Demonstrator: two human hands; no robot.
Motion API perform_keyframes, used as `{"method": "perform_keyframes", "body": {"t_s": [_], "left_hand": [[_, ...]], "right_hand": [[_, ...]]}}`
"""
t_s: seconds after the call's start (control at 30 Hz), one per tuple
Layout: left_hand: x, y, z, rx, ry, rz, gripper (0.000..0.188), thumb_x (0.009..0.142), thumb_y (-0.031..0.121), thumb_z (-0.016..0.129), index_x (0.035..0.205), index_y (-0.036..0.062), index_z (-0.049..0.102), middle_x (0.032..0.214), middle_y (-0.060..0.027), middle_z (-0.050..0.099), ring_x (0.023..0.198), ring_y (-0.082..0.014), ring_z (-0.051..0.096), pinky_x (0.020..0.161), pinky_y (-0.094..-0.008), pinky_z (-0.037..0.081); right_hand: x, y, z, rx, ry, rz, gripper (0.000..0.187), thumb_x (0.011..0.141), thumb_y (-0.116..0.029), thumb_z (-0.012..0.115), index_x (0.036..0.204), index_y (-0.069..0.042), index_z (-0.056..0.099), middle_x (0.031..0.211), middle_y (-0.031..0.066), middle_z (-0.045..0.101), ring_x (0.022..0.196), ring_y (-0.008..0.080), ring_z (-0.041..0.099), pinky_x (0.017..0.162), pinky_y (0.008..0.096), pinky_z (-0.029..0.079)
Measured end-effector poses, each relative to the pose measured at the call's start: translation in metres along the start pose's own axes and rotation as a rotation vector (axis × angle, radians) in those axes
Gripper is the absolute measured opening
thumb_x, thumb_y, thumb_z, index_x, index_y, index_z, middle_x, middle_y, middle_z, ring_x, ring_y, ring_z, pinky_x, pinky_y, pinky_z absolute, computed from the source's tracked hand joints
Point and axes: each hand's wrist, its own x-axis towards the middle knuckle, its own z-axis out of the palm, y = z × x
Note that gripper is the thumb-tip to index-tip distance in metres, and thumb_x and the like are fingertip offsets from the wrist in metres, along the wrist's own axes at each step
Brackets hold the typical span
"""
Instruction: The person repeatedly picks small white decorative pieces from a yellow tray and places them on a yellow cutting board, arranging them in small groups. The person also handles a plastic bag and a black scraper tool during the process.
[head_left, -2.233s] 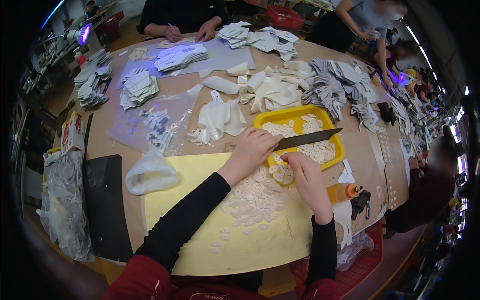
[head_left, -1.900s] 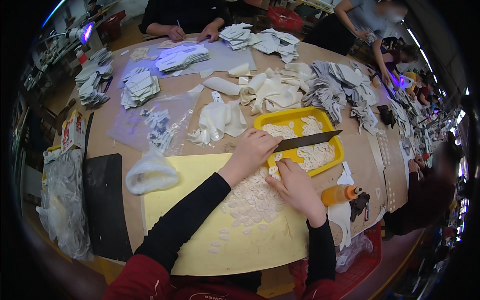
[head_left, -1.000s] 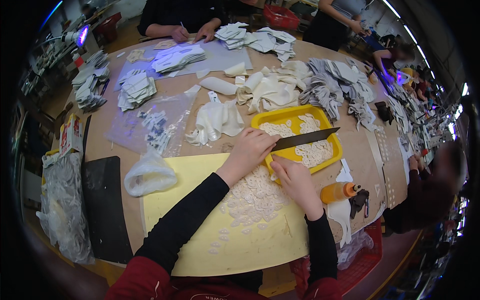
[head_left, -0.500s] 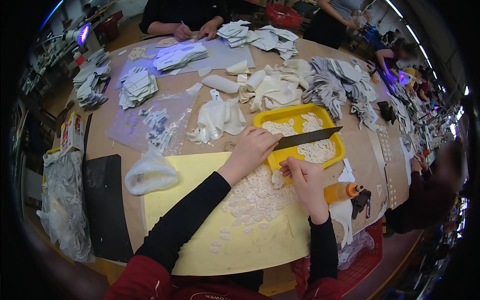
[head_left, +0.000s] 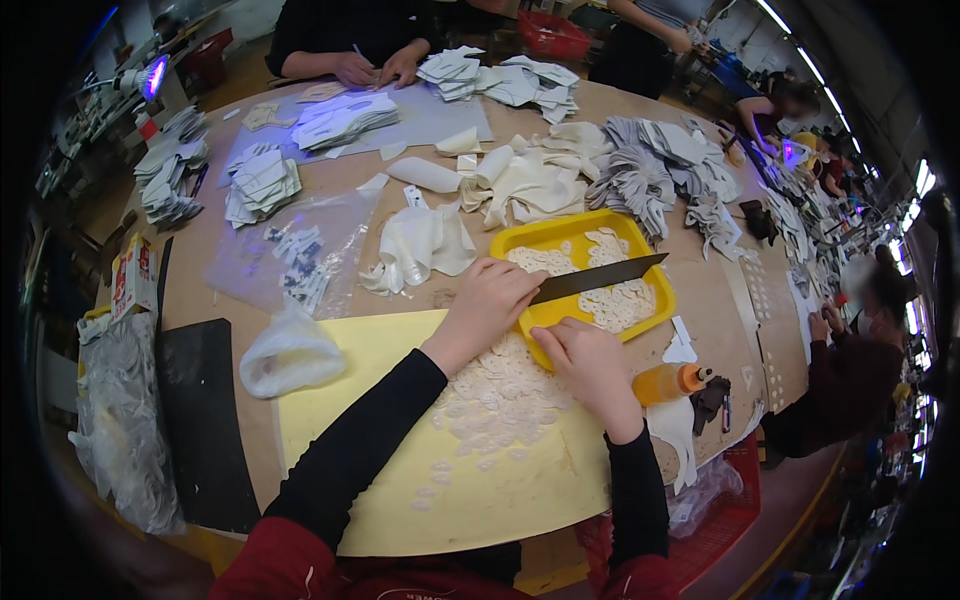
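Head view: what is lying nearest the person?

– A yellow sheet (head_left: 520,510) is covering part of the desk (head_left: 715,330), and a heap of small pale pieces (head_left: 505,400) is lying loose on it, with a few strays sitting toward the person.

– And the hands?

– The right hand (head_left: 588,365) is curling by the near edge of the tray; whether its grip is pinching a piece, I cannot tell. The left hand (head_left: 500,292) is wrapping its grip closely around one end of a dark blade (head_left: 605,277), which is reaching across the yellow tray (head_left: 545,232).

– How far along is it looking?

– Partway, I am judging. Clusters of pieces (head_left: 622,305) are already lying in the tray, with bare yellow showing between them, while plenty are lying outside on the sheet.

– And farther off?

– Crumpled cream fabric scraps (head_left: 540,185) are lying past the tray, grey bundles (head_left: 632,172) are standing beside them, and a co-worker's hands (head_left: 357,70) are working at the far side.
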Motion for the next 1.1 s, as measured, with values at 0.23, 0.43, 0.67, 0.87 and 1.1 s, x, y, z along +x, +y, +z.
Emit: {"method": "perform_keyframes", "body": {"t_s": [0.23,0.43,0.67,0.87,1.1], "left_hand": [[-0.001,-0.004,0.002,0.042,0.005,0.026,0.022,0.093,0.014,0.068,0.115,0.0088,0.072,0.091,-0.0042,0.069,0.096,-0.0209,0.066,0.093,-0.0377,0.045],[0.001,-0.003,0.0,0.051,-0.005,0.035,0.022,0.093,0.014,0.068,0.115,0.0082,0.071,0.09,-0.0041,0.069,0.095,-0.0211,0.066,0.092,-0.0371,0.046],[-0.001,-0.004,0.003,0.057,0.013,0.036,0.023,0.093,0.013,0.069,0.115,0.0084,0.072,0.09,-0.0043,0.069,0.094,-0.0212,0.067,0.092,-0.0373,0.046],[-0.001,-0.002,-0.001,0.024,-0.004,0.026,0.025,0.093,0.011,0.069,0.118,0.0072,0.07,0.092,-0.0061,0.068,0.096,-0.024,0.066,0.093,-0.0392,0.046],[-0.001,-0.003,0.001,0.066,0.009,0.045,0.025,0.091,0.012,0.07,0.116,0.0077,0.071,0.091,-0.0043,0.069,0.096,-0.0209,0.066,0.091,-0.0372,0.046]], "right_hand": [[0.003,0.008,0.02,-0.013,0.003,-0.052,0.037,0.1,-0.039,0.063,0.096,-0.002,0.067,0.095,0.016,0.068,0.086,0.0357,0.065,0.075,0.0464,0.051],[-0.004,0.019,0.024,-0.175,0.211,-0.14,0.051,0.1,-0.05,0.06,0.096,0.0,0.069,0.1,0.0163,0.065,0.09,0.0337,0.066,0.08,0.0454,0.054],[-0.005,-0.003,0.007,-0.11,-0.115,-0.09,0.051,0.099,-0.049,0.061,0.098,0.001,0.065,0.094,0.0161,0.06,0.09,0.0336,0.065,0.077,0.0426,0.054],[-0.002,-0.006,0.016,-0.135,-0.027,-0.072,0.054,0.099,-0.051,0.061,0.094,0.002,0.063,0.093,0.0165,0.059,0.087,0.035,0.064,0.075,0.0439,0.053],[0.002,-0.006,0.015,-0.111,-0.108,-0.009,0.056,0.099,-0.054,0.059,0.094,0.002,0.065,0.09,0.0178,0.063,0.079,0.0376,0.066,0.072,0.0461,0.052]]}}
